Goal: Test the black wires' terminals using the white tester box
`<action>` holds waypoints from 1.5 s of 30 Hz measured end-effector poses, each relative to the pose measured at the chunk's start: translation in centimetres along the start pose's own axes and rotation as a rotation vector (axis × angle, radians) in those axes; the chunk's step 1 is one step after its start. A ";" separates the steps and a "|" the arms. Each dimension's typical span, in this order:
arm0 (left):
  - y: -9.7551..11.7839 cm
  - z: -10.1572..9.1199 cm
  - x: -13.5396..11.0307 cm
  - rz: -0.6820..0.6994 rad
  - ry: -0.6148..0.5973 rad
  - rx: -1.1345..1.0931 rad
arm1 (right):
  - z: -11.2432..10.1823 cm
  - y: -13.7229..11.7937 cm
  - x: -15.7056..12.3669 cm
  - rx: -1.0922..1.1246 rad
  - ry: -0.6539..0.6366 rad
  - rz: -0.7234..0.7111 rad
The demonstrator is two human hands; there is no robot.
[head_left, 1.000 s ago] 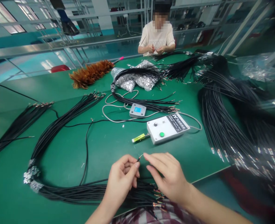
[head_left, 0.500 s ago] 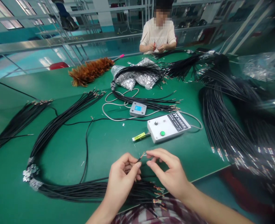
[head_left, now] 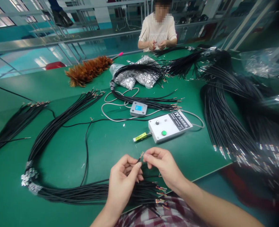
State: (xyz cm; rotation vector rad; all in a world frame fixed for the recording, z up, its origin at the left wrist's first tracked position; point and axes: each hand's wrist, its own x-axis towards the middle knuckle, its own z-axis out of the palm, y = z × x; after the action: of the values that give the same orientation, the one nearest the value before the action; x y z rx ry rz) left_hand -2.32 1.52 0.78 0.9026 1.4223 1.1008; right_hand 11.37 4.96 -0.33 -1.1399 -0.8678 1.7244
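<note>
My left hand [head_left: 126, 175] is closed on a black cable [head_left: 139, 160], pinched between thumb and fingers. From its stripped tip, thin coloured wire cores [head_left: 142, 154] fan out upward. Right beside those cores, my right hand [head_left: 159, 162] has thumb and index finger pressed together; whether a core sits between them is too small to tell. Below both hands lies a bundle of black cables [head_left: 78, 194] with bared coloured ends, bound by silvery wrapping [head_left: 30, 177] at the left. Beyond the hands is a white control box [head_left: 169, 127] with a green button and a yellow-green tip piece [head_left: 139, 137].
A small grey box with a lit display [head_left: 139, 108] lies behind the white one. Bags of silvery parts [head_left: 147, 78] and a feather duster [head_left: 88, 70] are farther back. Thick cable bundles [head_left: 227, 123] fill the right. Across the table [head_left: 106, 142], a person [head_left: 158, 30] holds a red-handled tool.
My right thumb and index finger, apart before, have come together beside the wire cores. My left hand keeps its hold on the cable. The whole view has shifted slightly.
</note>
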 end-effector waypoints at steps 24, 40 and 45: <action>-1.5 -0.3 0.2 0.008 -0.032 -0.133 | 1.6 1.4 0.1 0.141 -0.080 -0.013; -1.2 -0.5 0.1 0.047 -0.098 -0.076 | 0.4 0.8 0.3 -0.082 -0.146 -0.111; 0.3 0.2 0.9 0.200 -0.122 0.053 | -0.3 0.5 0.3 -0.240 -0.174 -0.278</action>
State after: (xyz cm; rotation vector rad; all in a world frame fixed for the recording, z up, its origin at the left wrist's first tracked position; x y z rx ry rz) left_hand -2.29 2.47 0.82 1.1502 1.2865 1.1390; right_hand 11.48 5.05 -1.00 -0.9751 -1.3050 1.5331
